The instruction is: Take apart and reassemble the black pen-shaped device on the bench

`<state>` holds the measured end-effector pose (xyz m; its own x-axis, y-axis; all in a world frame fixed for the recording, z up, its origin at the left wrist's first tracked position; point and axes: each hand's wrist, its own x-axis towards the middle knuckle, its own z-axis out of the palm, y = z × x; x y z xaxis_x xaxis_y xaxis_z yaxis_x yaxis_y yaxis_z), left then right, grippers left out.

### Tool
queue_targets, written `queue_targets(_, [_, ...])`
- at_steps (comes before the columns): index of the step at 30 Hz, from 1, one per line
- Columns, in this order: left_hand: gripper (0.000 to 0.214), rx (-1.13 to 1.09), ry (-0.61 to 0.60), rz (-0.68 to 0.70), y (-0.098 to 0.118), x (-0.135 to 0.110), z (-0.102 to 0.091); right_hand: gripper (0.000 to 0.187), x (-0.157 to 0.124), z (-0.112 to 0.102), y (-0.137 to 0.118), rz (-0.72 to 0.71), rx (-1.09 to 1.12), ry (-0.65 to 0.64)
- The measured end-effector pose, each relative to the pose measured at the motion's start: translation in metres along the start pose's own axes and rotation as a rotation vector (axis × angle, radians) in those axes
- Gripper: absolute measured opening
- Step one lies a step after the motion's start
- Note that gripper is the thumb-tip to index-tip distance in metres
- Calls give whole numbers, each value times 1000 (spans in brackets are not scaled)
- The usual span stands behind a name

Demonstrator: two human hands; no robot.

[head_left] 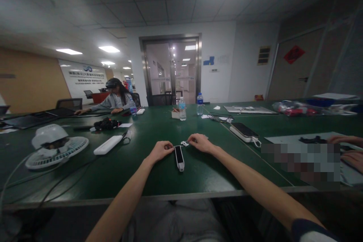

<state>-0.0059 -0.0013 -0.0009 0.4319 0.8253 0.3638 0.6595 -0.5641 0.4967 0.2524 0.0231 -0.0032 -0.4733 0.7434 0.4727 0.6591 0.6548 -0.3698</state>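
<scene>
My left hand rests on the green table, thumb and fingertips curled together beside the upper end of a slim, elongated device. That device has a dark face, a white rim and a white lower end, and lies lengthwise towards me. Whatever the left fingertips may hold is too small to make out. Just beyond the device is a small white piece with dark marks; its exact kind is unclear. My right hand has its fingers bent down and pinched at the right edge of this piece.
Water bottles and a small box stand ahead. Left are a white power strip and a white fan with cables. A phone lies right. One person sits far left; another person's hands are at right.
</scene>
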Motion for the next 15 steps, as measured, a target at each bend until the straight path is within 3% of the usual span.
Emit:
queue_targets(5, [27, 11, 18, 21, -1, 1, 1, 16, 1, 14, -14, -77, 42, -19])
queue_targets(15, [25, 3, 18, 30, -5, 2, 4, 15, 1, 19, -14, -88, 15, 12])
